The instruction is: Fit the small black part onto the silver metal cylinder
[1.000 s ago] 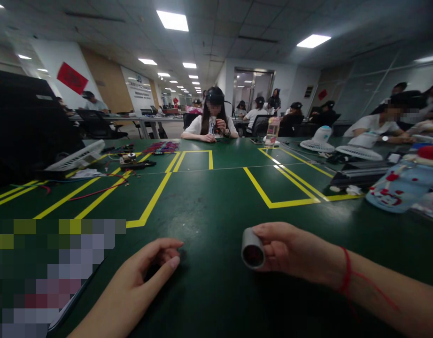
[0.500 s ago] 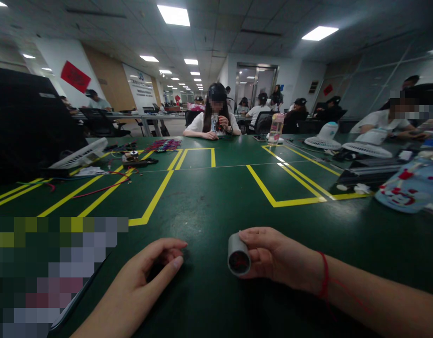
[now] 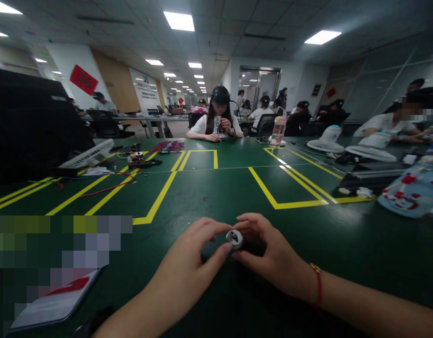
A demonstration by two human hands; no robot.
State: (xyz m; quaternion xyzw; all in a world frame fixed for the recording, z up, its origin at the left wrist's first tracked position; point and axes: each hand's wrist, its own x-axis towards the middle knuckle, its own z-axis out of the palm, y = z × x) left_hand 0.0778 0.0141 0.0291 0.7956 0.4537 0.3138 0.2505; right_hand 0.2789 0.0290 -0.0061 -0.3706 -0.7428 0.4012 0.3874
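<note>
A small grey metal cylinder (image 3: 234,239) is held between my two hands just above the green table. Its round silver end faces up towards me, with a dark piece at the centre. My left hand (image 3: 197,249) grips it from the left, index finger at the top edge and thumb at the lower edge. From the other side, my right hand (image 3: 274,249) curls around it, fingers behind and thumb in front. The cylinder's lower part is hidden by the fingers. A red string bracelet (image 3: 319,284) is on my right wrist.
The green table (image 3: 216,188) has yellow tape lines. Wires and small parts (image 3: 135,159) lie at left, beside a black box-like shape (image 3: 29,126). White fans (image 3: 325,141) and a blue patterned bag (image 3: 408,188) are at right. A person (image 3: 216,122) sits opposite.
My left hand has moved right and taken hold of the cylinder. The cylinder has turned from showing a hollow, dark-and-red inside to showing a silver end.
</note>
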